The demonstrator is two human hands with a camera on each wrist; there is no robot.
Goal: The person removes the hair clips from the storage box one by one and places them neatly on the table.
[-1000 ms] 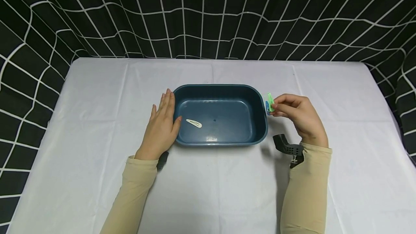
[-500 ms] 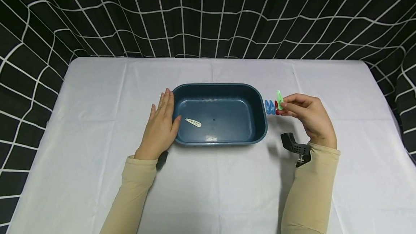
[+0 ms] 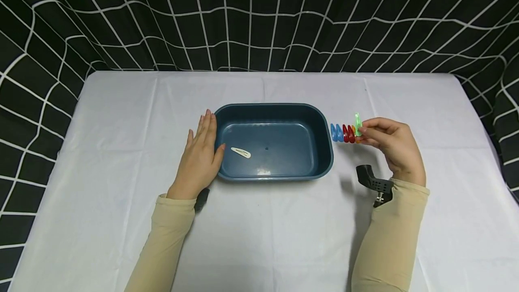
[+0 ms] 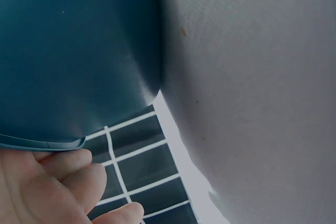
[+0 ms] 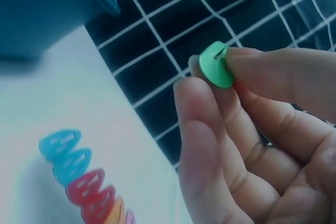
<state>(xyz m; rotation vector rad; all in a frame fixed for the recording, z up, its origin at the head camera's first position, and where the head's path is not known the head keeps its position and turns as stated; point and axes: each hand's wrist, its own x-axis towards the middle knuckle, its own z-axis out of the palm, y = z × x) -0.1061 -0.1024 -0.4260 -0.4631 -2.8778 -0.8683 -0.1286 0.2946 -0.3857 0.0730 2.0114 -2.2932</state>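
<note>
My left hand (image 3: 196, 161) lies with straight fingers along the left rim of a dark blue plastic basin (image 3: 279, 148); its thumb reaches over that rim. On the basin's floor, towards the left, lies a white snap hair clip (image 3: 241, 152). Right of the basin, my right hand (image 3: 395, 145) pinches a green snap hair clip (image 5: 216, 66) between thumb and fingers, raised above the table. Below it is a row of hair clips: two blue hair clips (image 5: 65, 156), two red hair clips (image 5: 89, 195), an orange hair clip (image 5: 116, 212) and a sliver of purple. The right hand hides the row's far end.
A white cloth (image 3: 267, 229) covers the table. Dark fabric with a white grid (image 3: 259, 21) rises behind the table and at both sides. A black wrist mount (image 3: 375, 184) juts out from the right sleeve.
My right hand has moved right, away from the basin, with the green hair clip in its fingers. The row's blue, red and orange clips have come into sight. My left hand stays put.
</note>
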